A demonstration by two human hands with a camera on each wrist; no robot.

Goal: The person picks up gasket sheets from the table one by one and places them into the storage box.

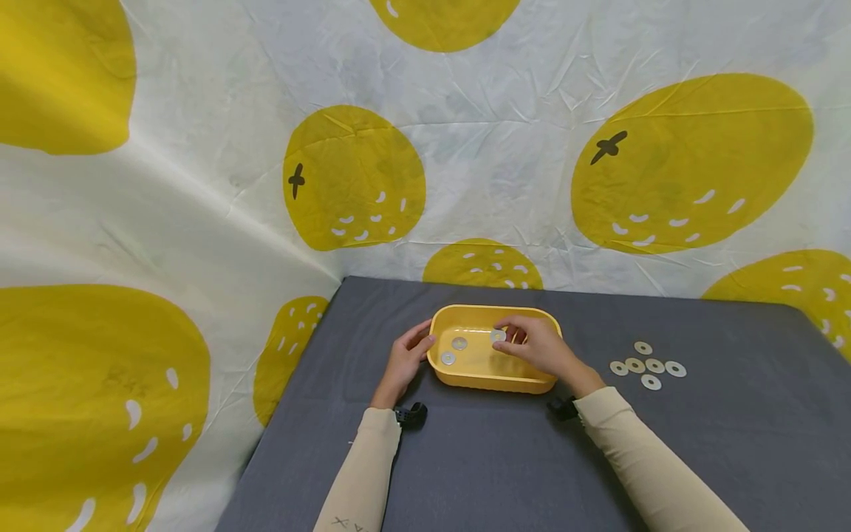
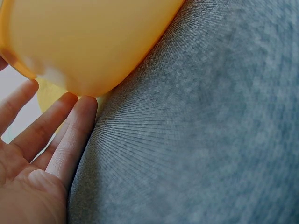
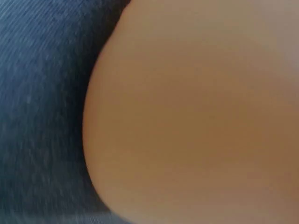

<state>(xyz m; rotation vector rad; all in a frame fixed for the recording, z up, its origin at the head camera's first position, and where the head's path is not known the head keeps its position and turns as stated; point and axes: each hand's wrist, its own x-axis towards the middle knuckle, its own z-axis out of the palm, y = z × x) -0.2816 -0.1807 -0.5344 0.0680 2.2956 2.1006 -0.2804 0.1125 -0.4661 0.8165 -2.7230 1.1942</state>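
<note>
Yellow tray [image 1: 492, 377], mid-worktop: left hand [image 1: 404, 362] steadies its left wall, fingers straight; right hand [image 1: 541, 347] pinches a washer [image 1: 498, 335] over the tray, best released low, clear of two washers [image 1: 453, 350] inside.

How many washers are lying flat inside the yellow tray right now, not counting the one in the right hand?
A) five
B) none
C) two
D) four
C: two washers lie on the floor of the yellow tray, while the right hand pinches a third washer over the tray.
</note>
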